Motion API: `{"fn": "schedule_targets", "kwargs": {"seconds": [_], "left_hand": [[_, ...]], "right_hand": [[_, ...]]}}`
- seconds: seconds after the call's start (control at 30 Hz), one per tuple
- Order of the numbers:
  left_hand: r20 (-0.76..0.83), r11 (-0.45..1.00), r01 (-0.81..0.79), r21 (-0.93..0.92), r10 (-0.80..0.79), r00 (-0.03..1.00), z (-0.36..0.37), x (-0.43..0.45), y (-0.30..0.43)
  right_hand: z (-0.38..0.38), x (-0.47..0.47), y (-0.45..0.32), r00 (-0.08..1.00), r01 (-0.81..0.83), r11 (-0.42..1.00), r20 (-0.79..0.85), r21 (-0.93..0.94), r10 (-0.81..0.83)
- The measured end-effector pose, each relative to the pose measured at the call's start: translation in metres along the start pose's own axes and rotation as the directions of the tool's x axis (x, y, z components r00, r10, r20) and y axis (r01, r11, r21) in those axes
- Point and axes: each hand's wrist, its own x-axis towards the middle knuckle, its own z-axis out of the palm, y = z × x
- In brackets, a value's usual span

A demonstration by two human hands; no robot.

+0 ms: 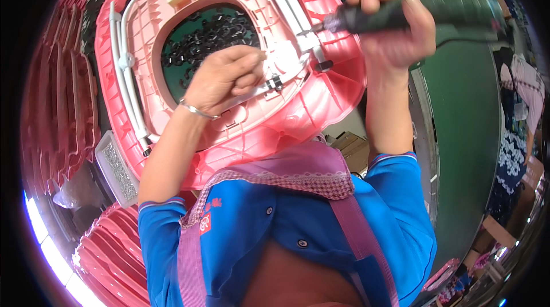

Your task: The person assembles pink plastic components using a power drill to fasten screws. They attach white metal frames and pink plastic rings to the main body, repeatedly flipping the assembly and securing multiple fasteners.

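A pink plastic molded frame (275, 133) with a large oval opening lies before me, bearing white metal tubes (288, 2) along both sides. My left hand (234, 70) is over its lower middle, fingers curled; whether a small part is between the fingertips is unclear. Near it a black plastic clip (274, 83) sits on the lower tube. My right hand (397, 19) grips a dark green power screwdriver (434, 8), slightly blurred. Its bit points left at a white fitting (307, 42) on the right tube; contact cannot be told.
Many black clips (206, 36) lie on the green table (459, 122), seen through the opening. A white tray of small metal screws (118, 169) stands at the lower left. Stacked pink plastic parts (64, 92) fill the left side. A person (522, 79) is at the far right.
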Motion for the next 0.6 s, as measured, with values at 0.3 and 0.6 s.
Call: {"fn": "schedule_targets", "kwargs": {"seconds": [0.3,0.6], "left_hand": [[0.146,0.978,0.037,-0.203,-0.007,0.989,0.01,0.008,-0.009],[0.308,0.992,0.109,-0.07,-0.083,0.948,0.01,0.031,-0.007]], "right_hand": [[0.024,-0.019,0.005,0.943,0.053,0.998,0.33,-0.018,-0.044],[0.016,-0.018,-0.008,0.897,0.047,0.998,0.442,-0.037,-0.025]]}}
